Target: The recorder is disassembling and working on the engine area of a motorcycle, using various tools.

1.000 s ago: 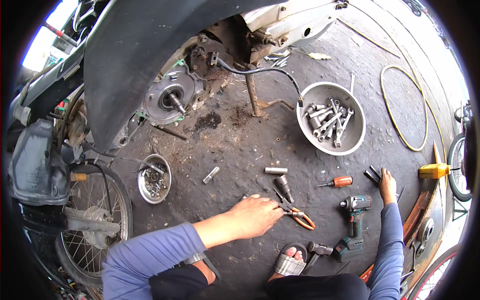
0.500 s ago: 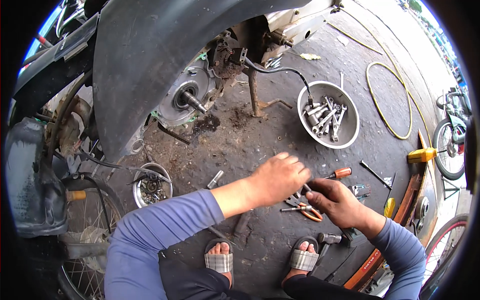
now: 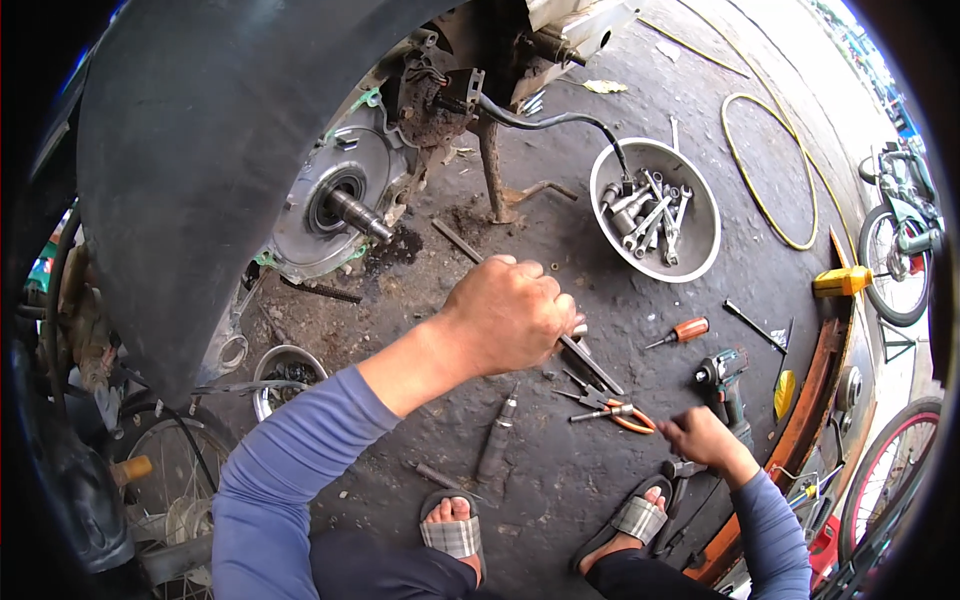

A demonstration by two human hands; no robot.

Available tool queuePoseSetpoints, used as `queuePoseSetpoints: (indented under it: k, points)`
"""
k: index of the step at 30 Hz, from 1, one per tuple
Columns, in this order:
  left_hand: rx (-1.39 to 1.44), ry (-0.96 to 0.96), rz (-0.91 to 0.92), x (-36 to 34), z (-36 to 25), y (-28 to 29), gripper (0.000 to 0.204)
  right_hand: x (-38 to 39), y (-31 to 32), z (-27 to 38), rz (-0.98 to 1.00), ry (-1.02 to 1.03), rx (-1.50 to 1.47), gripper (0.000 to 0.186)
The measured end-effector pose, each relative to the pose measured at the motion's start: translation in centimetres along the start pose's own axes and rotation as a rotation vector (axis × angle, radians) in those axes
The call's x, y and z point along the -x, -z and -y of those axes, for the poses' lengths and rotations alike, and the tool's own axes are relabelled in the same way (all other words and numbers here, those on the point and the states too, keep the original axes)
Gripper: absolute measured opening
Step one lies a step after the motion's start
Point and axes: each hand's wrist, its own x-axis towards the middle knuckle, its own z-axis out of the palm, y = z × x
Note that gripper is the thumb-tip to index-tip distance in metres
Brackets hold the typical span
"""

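Observation:
My left hand (image 3: pixel 512 315) is closed round a long metal bar (image 3: pixel 595 368) that sticks out on both sides of the fist, its far end pointing toward the engine. A short metal end piece (image 3: pixel 580 329) shows beside the fingers. My right hand (image 3: pixel 700 437) has its fingers curled, close to the hammer (image 3: pixel 684 468) and the orange-handled pliers (image 3: pixel 630 420); whatever it may hold is hidden. Far left of my hands, the opened motorcycle engine (image 3: pixel 335 170) shows a bare shaft (image 3: pixel 360 215) sticking out of its case.
Beyond the hands stands a metal bowl (image 3: pixel 705 250) of wrenches and sockets. A screwdriver (image 3: pixel 690 329), cordless power tool (image 3: pixel 728 375), black rod (image 3: pixel 755 326) and dark cylindrical tool (image 3: pixel 497 435) lie on the floor. A smaller bowl (image 3: pixel 262 400) sits at left; a yellow hose (image 3: pixel 730 140) curls at far right.
My hands have parted: the right has moved down and right, away from the left. The long bar now shows in my left fist. The view has shifted, bringing the engine closer.

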Motion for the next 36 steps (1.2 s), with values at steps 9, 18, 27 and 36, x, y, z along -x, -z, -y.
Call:
queuePoseSetpoints:
  k: [9,18,27,36]
  points:
    - [-0.031,-0.017,-0.122,-0.5,3.0,0.1,0.030,4.4,-10.3,-9.6,-0.248,-0.473,-0.084,0.040]
    - [-0.074,-0.021,-0.103,-1.5,3.2,0.1,0.030,5.3,-20.8,-15.2,-0.652,-0.366,-0.222,0.031]
    - [-0.094,0.000,-0.087,-0.9,3.4,-0.1,0.030,4.4,-13.4,-8.0,-0.616,-0.181,-0.874,0.014]
    - [-0.095,-0.026,-0.053,-0.8,3.3,0.1,0.030,3.7,-4.8,7.2,-0.491,0.336,-1.741,0.012]
